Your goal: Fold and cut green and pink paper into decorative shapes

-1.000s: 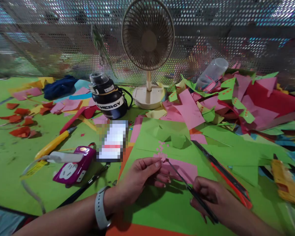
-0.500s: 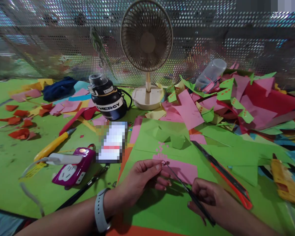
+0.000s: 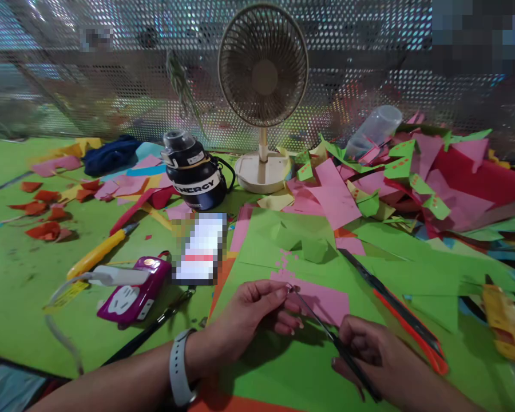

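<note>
My left hand (image 3: 261, 309), with a pale watch band (image 3: 181, 366) on the wrist, pinches a tiny pink paper piece (image 3: 289, 288) between thumb and forefinger. In my right hand (image 3: 369, 349) is a slim tool with a thin metal shaft and black handle (image 3: 347, 357); its exact kind is unclear. The tool's tip meets the pink piece at my left fingertips. Beneath them lies a pink paper strip (image 3: 326, 300) on green sheets (image 3: 261, 234). Several small pink cut-outs (image 3: 284, 258) are scattered just beyond my left hand.
An orange-and-black utility knife (image 3: 401, 317) lies to the right, a yellow cutter (image 3: 96, 252) to the left. A phone (image 3: 200, 249), purple device (image 3: 133, 292), black bottle (image 3: 195, 177) and fan (image 3: 264, 86) stand or lie around. Paper scraps (image 3: 420, 177) pile up at back right.
The whole view has shifted slightly, so things appear a little further right. Both hands keep nearly the same pose, with the tool tip still at the pink piece.
</note>
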Demonstrator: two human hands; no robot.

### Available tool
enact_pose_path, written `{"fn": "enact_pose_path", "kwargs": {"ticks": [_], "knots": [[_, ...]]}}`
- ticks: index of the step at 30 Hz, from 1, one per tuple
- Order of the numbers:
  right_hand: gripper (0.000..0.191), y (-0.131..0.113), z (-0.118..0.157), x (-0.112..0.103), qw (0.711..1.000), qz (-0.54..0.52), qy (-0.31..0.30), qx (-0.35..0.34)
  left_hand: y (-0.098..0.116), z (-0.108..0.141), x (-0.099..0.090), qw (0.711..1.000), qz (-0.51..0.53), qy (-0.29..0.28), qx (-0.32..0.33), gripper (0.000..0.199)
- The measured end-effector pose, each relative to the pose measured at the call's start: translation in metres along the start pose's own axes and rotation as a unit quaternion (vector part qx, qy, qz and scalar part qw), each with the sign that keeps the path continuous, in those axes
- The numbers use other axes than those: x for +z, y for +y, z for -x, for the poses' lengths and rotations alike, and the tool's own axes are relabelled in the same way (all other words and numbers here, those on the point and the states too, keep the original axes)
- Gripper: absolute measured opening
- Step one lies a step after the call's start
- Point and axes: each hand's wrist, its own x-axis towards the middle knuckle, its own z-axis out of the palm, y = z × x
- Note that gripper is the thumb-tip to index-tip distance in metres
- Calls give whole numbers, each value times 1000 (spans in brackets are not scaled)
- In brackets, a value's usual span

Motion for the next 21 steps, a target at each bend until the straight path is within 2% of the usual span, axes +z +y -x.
{"fn": "enact_pose_path", "kwargs": {"ticks": [15,21], "knots": [[43,-2,-1,-2,1000,16,-1,-10,0,0,0,1000,-2,2,-7,17],[49,1,-4,-2,1000,-20,-3,-16,2,0,1,1000,6,7,-14,16]]}}
